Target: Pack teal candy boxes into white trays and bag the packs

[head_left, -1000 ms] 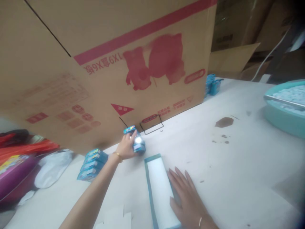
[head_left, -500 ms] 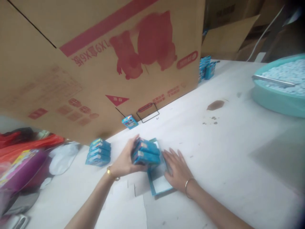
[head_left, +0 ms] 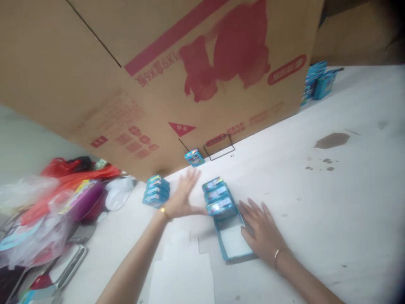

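A shallow blue-edged tray box [head_left: 224, 249] with a white inside lies on the table. Three small blue boxes [head_left: 218, 195] fill its far end in a row, while its near part shows bare white bottom. My left hand [head_left: 185, 196] is spread and holds nothing, just left of these boxes, its thumb pointing toward the nearest one. Stretched out flat, my right hand [head_left: 261, 228] rests along the tray's right edge, fingertips at the rim. Left of my left hand is a row of several more blue boxes [head_left: 156, 192]. One single blue box [head_left: 194, 157] stands against the carton.
A big brown carton [head_left: 158, 97] with red print walls off the back. More blue boxes [head_left: 319, 82] stand at its right corner. Plastic bags and a purple package [head_left: 85, 200] crowd the left side. A white sheet [head_left: 182, 276] lies in front; brown stains [head_left: 332, 140] mark the table.
My left hand has let go of the blue boxes, which now sit in the tray's far end, and has opened and drawn left. My right hand stays at the tray's edge. The view has shifted left.
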{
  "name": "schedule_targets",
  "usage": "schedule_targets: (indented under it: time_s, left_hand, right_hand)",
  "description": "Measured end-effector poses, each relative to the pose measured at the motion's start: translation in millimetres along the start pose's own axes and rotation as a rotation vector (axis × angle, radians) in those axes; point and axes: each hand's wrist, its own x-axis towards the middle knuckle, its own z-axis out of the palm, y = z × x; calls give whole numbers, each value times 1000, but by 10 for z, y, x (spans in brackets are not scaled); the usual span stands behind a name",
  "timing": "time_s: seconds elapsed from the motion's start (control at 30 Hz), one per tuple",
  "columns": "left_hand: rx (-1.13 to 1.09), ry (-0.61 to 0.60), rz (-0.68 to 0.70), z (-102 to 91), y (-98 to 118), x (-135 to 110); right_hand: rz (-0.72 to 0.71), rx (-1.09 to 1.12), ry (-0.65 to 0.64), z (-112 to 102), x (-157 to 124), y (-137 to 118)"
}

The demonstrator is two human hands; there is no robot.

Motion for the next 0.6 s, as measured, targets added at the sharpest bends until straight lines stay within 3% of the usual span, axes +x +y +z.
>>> schedule_targets:
  time_s: [0.1,0.17,0.23,0.3,0.4,0.5,0.6]
  left_hand:
    - [207,73,-205,13,-894,-419]
    - [278,5,-339,123,-1413,-689]
    - [267,-84,-406,278,-1741,-883]
    - [216,-119,-434,423,-1851,-982]
    - [177,-72,-443,540,-1752,-1015]
    - [220,2,-423,548,-1614,-1022]
    - [242,41,-439,520,-1614,-1017]
  right_hand:
    - [-1,-26,5,18,-6,3]
    - [-2,-42,3,23,-8,4]
    - [-4,-51,4,28,-11,6]
    - [-5,-58,8,33,-15,10]
    - [-14,-68,11,39,-20,14]
    - [-19,-77,12,41,-20,15]
    - [-19,-83,15,44,-15,18]
